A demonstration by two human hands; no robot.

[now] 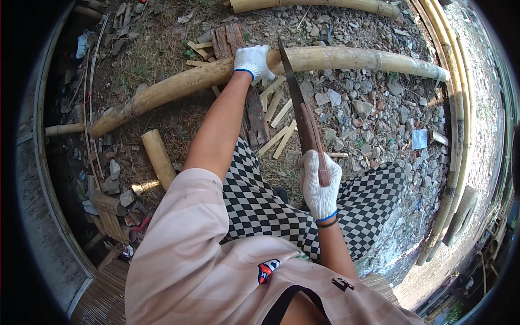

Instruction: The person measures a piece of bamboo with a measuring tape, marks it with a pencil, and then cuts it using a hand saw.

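Note:
A long, thick bamboo pole (179, 81) runs across in front of me, resting over a weathered brown timber (255, 116). My left hand (253, 60), in a white knit glove with a blue cuff, grips the pole from above; its fingertips are partly hidden. My right hand (320, 184), gloved alike, is closed around the wooden handle of a handsaw (297, 97). The saw's dark blade lies across the pole just right of my left hand, with its tip beyond the far side. Whether the teeth have entered the bamboo I cannot tell.
Split bamboo strips (281, 114) lie beside the timber. A short bamboo piece (158, 157) is at the left, and another thick pole (314, 5) at the far edge. Long poles (457, 124) line the right side, near a tyre (462, 215). Stony rubble (363, 108) covers the ground.

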